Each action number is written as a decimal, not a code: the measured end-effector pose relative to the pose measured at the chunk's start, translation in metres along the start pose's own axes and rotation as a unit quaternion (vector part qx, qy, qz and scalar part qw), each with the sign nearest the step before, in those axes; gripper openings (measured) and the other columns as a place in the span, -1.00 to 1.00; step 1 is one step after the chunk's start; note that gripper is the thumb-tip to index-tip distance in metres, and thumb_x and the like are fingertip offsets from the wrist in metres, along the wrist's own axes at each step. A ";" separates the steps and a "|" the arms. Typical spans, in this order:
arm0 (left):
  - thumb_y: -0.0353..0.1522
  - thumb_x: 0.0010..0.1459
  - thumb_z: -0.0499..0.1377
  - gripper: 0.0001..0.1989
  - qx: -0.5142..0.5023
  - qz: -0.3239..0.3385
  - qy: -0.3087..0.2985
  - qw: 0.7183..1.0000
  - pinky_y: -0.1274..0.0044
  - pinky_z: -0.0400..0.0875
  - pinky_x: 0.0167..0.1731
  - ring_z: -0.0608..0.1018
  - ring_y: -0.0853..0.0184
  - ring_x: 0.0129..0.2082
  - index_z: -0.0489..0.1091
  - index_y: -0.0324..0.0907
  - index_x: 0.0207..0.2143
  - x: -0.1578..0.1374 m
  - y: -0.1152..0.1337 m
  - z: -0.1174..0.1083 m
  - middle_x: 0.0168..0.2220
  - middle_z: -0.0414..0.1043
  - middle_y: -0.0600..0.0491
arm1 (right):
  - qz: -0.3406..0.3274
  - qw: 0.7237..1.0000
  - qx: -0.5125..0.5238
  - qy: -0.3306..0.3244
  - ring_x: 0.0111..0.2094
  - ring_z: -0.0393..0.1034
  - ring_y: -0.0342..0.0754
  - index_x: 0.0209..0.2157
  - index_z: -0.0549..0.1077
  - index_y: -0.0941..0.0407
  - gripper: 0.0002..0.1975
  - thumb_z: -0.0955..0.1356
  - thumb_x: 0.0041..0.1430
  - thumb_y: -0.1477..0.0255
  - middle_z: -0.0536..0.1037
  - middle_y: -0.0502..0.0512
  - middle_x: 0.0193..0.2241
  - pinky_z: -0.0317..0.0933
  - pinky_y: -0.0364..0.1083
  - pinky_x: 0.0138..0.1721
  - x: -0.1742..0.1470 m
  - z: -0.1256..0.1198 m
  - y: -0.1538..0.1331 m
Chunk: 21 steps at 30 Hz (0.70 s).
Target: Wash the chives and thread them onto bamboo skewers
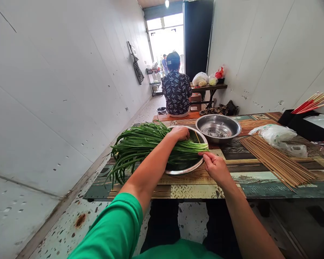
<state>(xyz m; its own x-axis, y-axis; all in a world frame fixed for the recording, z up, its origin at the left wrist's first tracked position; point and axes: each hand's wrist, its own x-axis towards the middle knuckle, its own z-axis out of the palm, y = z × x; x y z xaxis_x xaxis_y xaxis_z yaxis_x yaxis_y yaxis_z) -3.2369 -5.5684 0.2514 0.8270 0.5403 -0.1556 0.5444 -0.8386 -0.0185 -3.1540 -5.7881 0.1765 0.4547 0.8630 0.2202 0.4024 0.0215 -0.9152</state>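
Observation:
A large bunch of garlic chives (140, 140) lies across a steel bowl (184, 172), its long green leaves hanging over the left rim and its pale stalk ends pointing right. My left hand (180, 133) reaches over the bunch with curled fingers closed on the chives; its fingertips are partly hidden. At the bowl's right rim, my right hand (214, 164) pinches at the stalk ends with thumb and forefinger. A thin light stick (197, 136) shows inside the bowl behind the stalks.
A second steel bowl (218, 126) stands behind on the patchwork-patterned table (197, 190). Many thin wooden skewers (278, 162) lie to the right, beside a white plastic bag (279, 135) and a black box (297, 126). Beyond the table a person (176, 90) sits facing away.

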 end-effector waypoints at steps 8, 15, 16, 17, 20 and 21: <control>-0.36 0.22 0.22 -0.74 -0.134 0.002 0.135 0.982 0.54 0.40 -0.08 0.58 0.30 -0.16 0.63 -0.20 -0.08 -0.007 0.004 -0.006 -0.17 0.63 -0.01 | 0.014 1.000 0.016 -0.005 -0.53 0.26 -0.06 -0.21 0.60 0.20 -0.50 0.24 0.20 0.09 0.22 -0.02 -0.73 0.06 -0.15 -0.51 0.001 0.000 -0.003; -0.44 0.22 0.20 -0.77 -0.303 0.007 0.144 0.942 0.63 0.40 -0.32 0.54 0.45 -0.45 0.63 -0.27 -0.13 -0.008 0.006 -0.005 -0.42 0.59 0.05 | 0.053 0.997 0.052 -0.027 -0.66 -0.01 -0.18 -0.15 0.55 0.26 -0.37 0.23 0.11 -0.01 0.11 -0.12 -0.75 -0.15 -0.14 -0.58 0.003 0.002 -0.005; -0.44 0.22 0.21 -0.78 -0.326 0.006 0.136 0.935 0.64 0.39 -0.36 0.54 0.47 -0.47 0.63 -0.29 -0.15 -0.008 0.007 -0.005 -0.43 0.58 0.05 | 0.060 0.996 0.058 -0.030 -0.67 -0.04 -0.19 -0.13 0.54 0.27 -0.34 0.23 0.10 -0.03 0.11 -0.14 -0.76 -0.18 -0.14 -0.59 0.003 0.002 -0.005; -0.45 0.22 0.21 -0.79 -0.344 0.006 0.130 0.930 0.66 0.38 -0.39 0.53 0.48 -0.49 0.62 -0.31 -0.17 -0.008 0.007 -0.005 -0.45 0.57 0.05 | 0.065 0.995 0.063 -0.032 -0.68 -0.06 -0.20 -0.12 0.53 0.28 -0.32 0.23 0.09 -0.04 0.10 -0.15 -0.76 -0.19 -0.14 -0.59 0.003 0.002 -0.005; -0.46 0.23 0.19 -0.80 -0.363 0.008 0.138 0.921 0.67 0.35 -0.43 0.49 0.50 -0.52 0.62 -0.34 -0.22 -0.010 0.007 -0.005 -0.48 0.55 0.06 | 0.066 0.995 0.063 -0.033 -0.69 -0.08 -0.21 -0.10 0.52 0.29 -0.30 0.23 0.09 -0.06 0.09 -0.16 -0.76 -0.22 -0.13 -0.60 0.003 0.003 -0.004; -0.46 0.23 0.19 -0.81 -0.365 0.008 0.144 0.920 0.67 0.34 -0.44 0.47 0.51 -0.53 0.62 -0.34 -0.24 -0.010 0.007 -0.005 -0.49 0.54 0.06 | 0.065 0.995 0.062 -0.033 -0.69 -0.08 -0.20 -0.10 0.53 0.29 -0.30 0.23 0.10 -0.06 0.09 -0.16 -0.76 -0.22 -0.13 -0.60 0.004 0.003 -0.004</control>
<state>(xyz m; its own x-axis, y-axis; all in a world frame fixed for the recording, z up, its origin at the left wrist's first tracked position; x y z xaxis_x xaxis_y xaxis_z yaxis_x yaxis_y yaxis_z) -3.2410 -5.5796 0.2583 0.7817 0.6118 0.1210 0.3935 -0.6343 0.6654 -3.1564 -5.7833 0.1794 0.4413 0.8939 0.0787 0.2404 -0.0332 -0.9701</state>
